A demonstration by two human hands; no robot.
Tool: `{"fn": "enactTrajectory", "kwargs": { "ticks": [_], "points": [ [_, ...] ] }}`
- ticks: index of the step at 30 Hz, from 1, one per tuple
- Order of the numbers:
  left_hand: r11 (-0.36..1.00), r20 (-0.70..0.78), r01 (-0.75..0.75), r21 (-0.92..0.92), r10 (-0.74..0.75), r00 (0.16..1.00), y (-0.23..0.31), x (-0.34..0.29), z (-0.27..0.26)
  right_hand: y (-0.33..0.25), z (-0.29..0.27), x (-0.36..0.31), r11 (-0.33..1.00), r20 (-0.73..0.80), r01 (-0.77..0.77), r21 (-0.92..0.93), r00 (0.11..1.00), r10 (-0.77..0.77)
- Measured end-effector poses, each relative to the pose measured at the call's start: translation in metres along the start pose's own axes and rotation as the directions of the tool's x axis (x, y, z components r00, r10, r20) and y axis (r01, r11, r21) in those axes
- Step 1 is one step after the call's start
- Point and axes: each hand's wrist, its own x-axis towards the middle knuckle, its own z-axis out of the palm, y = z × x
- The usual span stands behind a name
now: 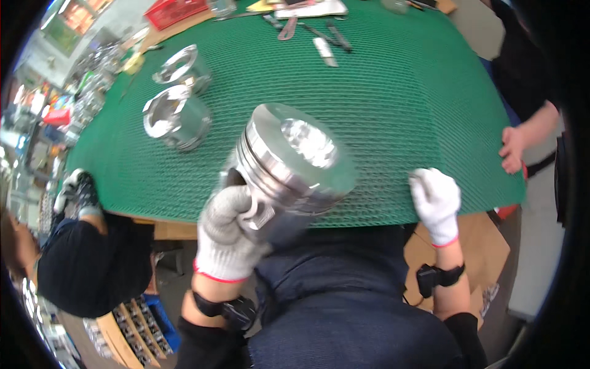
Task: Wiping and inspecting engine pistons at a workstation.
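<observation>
A large shiny metal piston is raised above the near edge of the table, tilted so its crown with a hollowed bowl shows. My left hand, in a white knit glove with a red cuff, grips it by the skirt at the lower left; some fingers are hidden behind the metal. Ring grooves run around the piston below the crown. My right hand, gloved alike, rests on the table's near edge with its fingers curled in; whether anything is inside them is hidden. Two more pistons stand at the left of the table.
A green ribbed mat covers the table. At the far side lie a white tube, pliers-like tools, papers and a red bin. One person sits at left with a gloved hand; another person's bare hand is at right.
</observation>
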Motion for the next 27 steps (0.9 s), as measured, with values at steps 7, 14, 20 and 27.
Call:
{"fn": "enactTrajectory", "kwargs": {
  "ticks": [7, 14, 20, 27],
  "points": [
    [-0.733, 0.793, -0.508, 0.452, 0.070, 0.605, 0.015, 0.029, -0.010, 0.003, -0.007, -0.005, 0.999, 0.116, -0.041, -0.017, 0.992, 0.042],
    [-0.465, 0.457, -0.287, 0.838, 0.309, 0.834, 0.030, 0.041, -0.102, -0.014, -0.003, -0.019, 1.000, -0.015, 0.007, 0.026, 1.000, -0.006],
    [-0.573, 0.729, -0.497, 0.652, 0.294, 0.618, -0.019, 0.035, 0.014, -0.011, -0.007, -0.012, 0.989, 0.013, 0.017, 0.146, 1.000, -0.019],
    [-0.743, 0.769, -0.518, 0.424, -0.007, 0.640, -0.050, 0.043, 0.053, -0.045, -0.033, 0.007, 0.591, 0.379, -0.338, 0.732, 0.924, 0.060]
  ]
}}
